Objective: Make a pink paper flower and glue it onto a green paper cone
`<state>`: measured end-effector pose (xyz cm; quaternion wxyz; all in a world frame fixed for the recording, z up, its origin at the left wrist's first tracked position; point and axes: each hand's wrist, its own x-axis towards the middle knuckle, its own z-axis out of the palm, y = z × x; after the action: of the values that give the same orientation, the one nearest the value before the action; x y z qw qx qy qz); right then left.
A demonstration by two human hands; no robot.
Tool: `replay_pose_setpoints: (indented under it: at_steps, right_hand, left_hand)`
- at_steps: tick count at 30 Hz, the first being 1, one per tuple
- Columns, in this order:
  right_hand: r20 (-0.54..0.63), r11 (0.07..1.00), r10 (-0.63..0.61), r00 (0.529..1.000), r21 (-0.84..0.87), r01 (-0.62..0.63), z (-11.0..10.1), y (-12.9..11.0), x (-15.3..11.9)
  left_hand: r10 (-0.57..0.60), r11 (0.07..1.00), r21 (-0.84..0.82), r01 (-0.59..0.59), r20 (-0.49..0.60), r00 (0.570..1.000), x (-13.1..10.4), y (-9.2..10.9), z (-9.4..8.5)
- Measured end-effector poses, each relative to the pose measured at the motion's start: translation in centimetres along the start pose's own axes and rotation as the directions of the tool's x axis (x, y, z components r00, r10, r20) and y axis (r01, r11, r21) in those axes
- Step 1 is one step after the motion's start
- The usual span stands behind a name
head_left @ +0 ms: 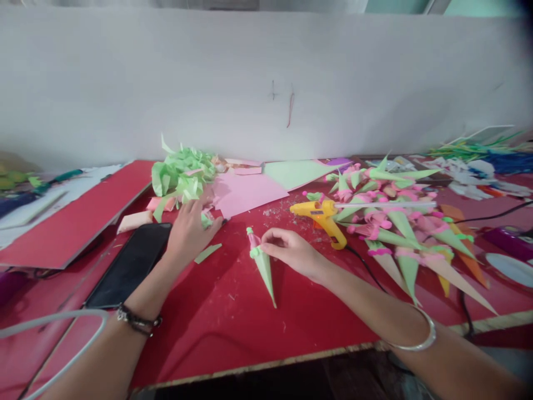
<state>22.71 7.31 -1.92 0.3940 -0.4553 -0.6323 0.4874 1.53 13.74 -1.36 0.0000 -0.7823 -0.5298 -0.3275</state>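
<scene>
My right hand [291,250] pinches the upper part of a small paper cone figure [263,266], thumb and forefinger together at its side. The figure has a light green cone with its tip toward me, a pink middle and a green top. My left hand [189,228] reaches over the front of a pile of curled green paper pieces [183,172], its thumb held away from the fingers. A bit of green paper [206,220] shows between thumb and fingers, not visibly gripped. Close by on the red table lies a loose green paper strip [208,253].
A yellow glue gun [320,214] with a clear stick lies right of centre, beside many finished-looking paper cones [400,222]. Pink paper [245,194] and green sheets [291,173] lie at the back. A black phone [129,266] and a red board [83,216] are on the left.
</scene>
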Motion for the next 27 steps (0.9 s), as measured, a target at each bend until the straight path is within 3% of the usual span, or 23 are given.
replay_pose_setpoints:
  at_steps: [2, 4, 8, 12, 14, 17, 23, 27]
  right_hand:
    - [0.008, 0.997, -0.014, 1.000, -0.071, 0.014, 0.0, 0.1, -0.1]
    - [0.007, 0.992, -0.021, 1.000, -0.122, 0.022, 0.0, 0.2, -0.2]
    - [0.020, 0.985, -0.053, 0.998, -0.161, 0.056, 0.0, 0.4, -0.1]
    - [-0.045, 0.980, -0.093, 0.995, -0.178, 0.084, 0.1, 0.6, 0.2]
    - [-0.118, 0.981, -0.129, 0.985, -0.161, 0.109, 0.2, 0.5, 0.2]
    - [-0.193, 0.973, -0.218, 0.957, -0.117, 0.198, 0.2, 0.2, -0.1]
    - [-0.057, 0.950, -0.308, 0.950, -0.065, 0.304, 0.6, -0.1, -0.6]
    - [-0.091, 0.936, -0.344, 0.935, -0.117, 0.333, 0.6, 0.0, -0.6]
  left_hand:
    - [0.018, 0.979, 0.202, -0.020, 0.014, 1.000, 0.0, -1.4, 0.2]
    - [-0.013, 0.954, 0.300, -0.017, 0.097, 0.995, -0.1, -2.3, 0.4]
    - [-0.052, 0.940, 0.340, -0.022, 0.209, 0.977, 0.1, -2.8, 0.5]
    - [-0.026, 0.960, 0.279, -0.025, 0.179, 0.984, 0.5, -2.1, 0.2]
    - [0.025, 0.983, 0.176, -0.052, 0.152, 0.988, 0.5, -1.4, 0.0]
    - [0.181, 0.981, 0.050, -0.189, 0.131, 0.975, 0.1, 0.0, -0.1]
    - [0.455, 0.890, -0.033, -0.455, 0.112, 0.883, -1.4, 3.4, 0.1]
    - [0.534, 0.845, -0.045, -0.533, 0.094, 0.840, -1.8, 4.3, 0.2]
